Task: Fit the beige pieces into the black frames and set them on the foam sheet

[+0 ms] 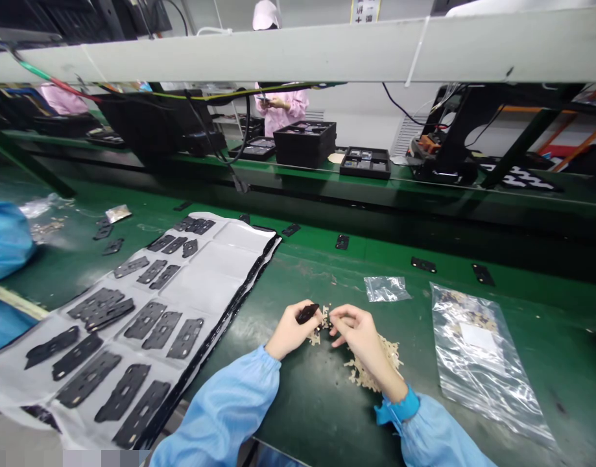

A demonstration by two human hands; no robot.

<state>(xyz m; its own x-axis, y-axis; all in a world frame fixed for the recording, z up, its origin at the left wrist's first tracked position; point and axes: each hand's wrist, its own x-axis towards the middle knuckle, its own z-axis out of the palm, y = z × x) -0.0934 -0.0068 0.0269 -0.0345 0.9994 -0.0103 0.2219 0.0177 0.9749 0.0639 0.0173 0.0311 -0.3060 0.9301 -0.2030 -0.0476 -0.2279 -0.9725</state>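
Note:
My left hand [294,331] is closed on a small dark flat part [307,314], which shows above the fingers. Just right of it, my right hand [358,327] has thumb and forefinger pinched together; whatever is between them is too small to make out. Small beige pieces [315,338] lie beneath and between the hands. A larger heap of beige pieces [363,375] sits under my right wrist. On the left, a white sheet with pockets [220,259] carries many black flat parts [164,331] in rows.
A clear bag of beige pieces [487,363] lies at right, near a small clear bag [386,288]. Several black parts [424,264] line the bench's far strip. Black trays [305,143] stand behind. A co-worker's blue sleeve [6,240] is at far left; another person [281,107] stands beyond.

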